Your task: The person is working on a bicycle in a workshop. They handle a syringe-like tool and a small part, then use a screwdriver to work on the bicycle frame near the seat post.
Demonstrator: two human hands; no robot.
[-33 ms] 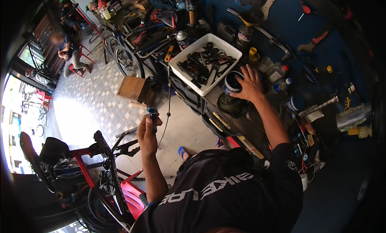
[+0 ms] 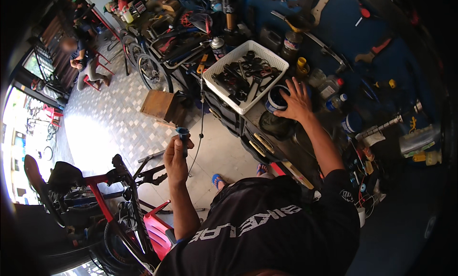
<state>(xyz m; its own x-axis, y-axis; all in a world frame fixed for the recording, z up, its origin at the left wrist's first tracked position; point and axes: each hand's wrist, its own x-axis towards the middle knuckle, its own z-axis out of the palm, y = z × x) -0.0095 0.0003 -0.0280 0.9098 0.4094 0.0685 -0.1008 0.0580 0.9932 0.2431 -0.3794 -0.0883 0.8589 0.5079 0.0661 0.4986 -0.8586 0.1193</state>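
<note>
Open floor (image 2: 214, 149) borders the workbench (image 2: 282, 153) edge as I watch remotely: left hand (image 2: 176, 164) wrapped around a flanged tube (image 2: 184, 143), right hand (image 2: 298, 106), fingers wide, over a tub (image 2: 275, 101) beside the white basket (image 2: 238, 106).

Tub (image 2: 273, 102) partly hidden by right hand (image 2: 299, 105); seated person's head (image 2: 68, 45) blurred.

Around you, a bicycle workshop, a red-and-black bicycle frame (image 2: 101, 199), a spoked bicycle wheel (image 2: 151, 74), hand tools (image 2: 380, 47) on a blue wall (image 2: 343, 37)
</note>
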